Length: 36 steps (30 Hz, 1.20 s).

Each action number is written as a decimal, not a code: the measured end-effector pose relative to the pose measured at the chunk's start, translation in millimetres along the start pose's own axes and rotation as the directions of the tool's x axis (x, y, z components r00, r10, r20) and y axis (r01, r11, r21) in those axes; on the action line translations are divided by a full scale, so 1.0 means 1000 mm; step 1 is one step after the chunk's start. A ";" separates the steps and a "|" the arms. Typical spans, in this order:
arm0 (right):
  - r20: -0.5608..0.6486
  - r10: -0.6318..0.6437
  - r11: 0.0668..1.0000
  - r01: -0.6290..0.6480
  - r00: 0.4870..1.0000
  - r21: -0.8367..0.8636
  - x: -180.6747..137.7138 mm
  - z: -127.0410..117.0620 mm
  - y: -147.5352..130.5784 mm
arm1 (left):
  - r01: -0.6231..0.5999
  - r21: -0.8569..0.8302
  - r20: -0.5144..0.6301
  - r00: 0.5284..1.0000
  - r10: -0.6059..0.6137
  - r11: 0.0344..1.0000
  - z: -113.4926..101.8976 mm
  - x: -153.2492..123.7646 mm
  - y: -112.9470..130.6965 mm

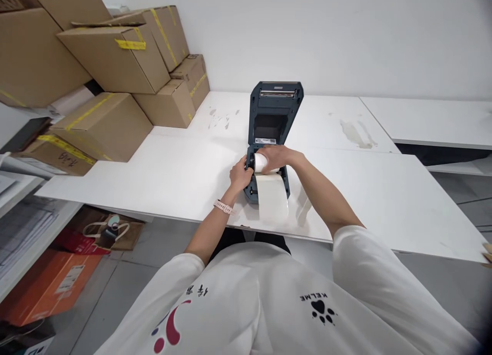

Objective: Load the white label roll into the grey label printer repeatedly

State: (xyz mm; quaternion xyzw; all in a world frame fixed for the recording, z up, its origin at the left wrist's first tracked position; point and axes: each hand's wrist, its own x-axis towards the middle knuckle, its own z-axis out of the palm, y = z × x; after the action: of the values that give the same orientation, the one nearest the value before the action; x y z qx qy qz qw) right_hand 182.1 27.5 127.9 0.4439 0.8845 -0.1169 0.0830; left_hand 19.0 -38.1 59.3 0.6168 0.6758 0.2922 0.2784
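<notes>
A dark label printer (275, 111) stands on the white table with its lid tilted up and back. Inside its base lies a white label roll (261, 163), from which a wide strip of label paper (272, 196) runs out over the printer's front toward the table edge. My right hand (273, 157) is wrapped over the top of the roll, its fingers curled round it. At the printer's left side, my left hand (241, 174) is closed against the black roll holder (251, 162), the fingertips partly hidden.
Several cardboard boxes (111, 58) with yellow tape are stacked on the left of the white table (184, 165). Below at the left are an orange box (49, 288) and a paper bag (130, 234). A lower shelf (461, 168) shows at the right.
</notes>
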 end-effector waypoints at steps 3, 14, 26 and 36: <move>0.008 0.021 1.000 -0.021 1.000 -0.016 -0.001 0.010 -0.002 | 0.002 -0.014 0.001 1.000 -0.002 1.000 -0.001 -0.001 0.000; -0.378 0.045 0.992 0.003 0.925 0.124 -0.108 0.088 -0.065 | -0.040 -0.611 0.106 0.986 0.131 0.791 0.010 -0.006 -0.014; -0.315 0.059 0.996 -0.036 0.947 0.078 -0.111 0.097 -0.070 | 0.061 -0.608 0.182 0.981 0.064 0.792 0.010 -0.004 -0.017; -0.319 0.029 0.982 0.032 0.947 0.184 -0.114 0.096 -0.066 | 0.023 -0.533 0.108 0.993 0.041 0.846 0.008 -0.070 -0.009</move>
State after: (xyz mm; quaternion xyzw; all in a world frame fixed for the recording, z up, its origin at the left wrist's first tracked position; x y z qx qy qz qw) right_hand 200.9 -125.2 72.8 0.4623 0.8716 -0.1259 -0.1039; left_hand 25.0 -108.1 48.1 0.5342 0.5478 0.4337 0.4758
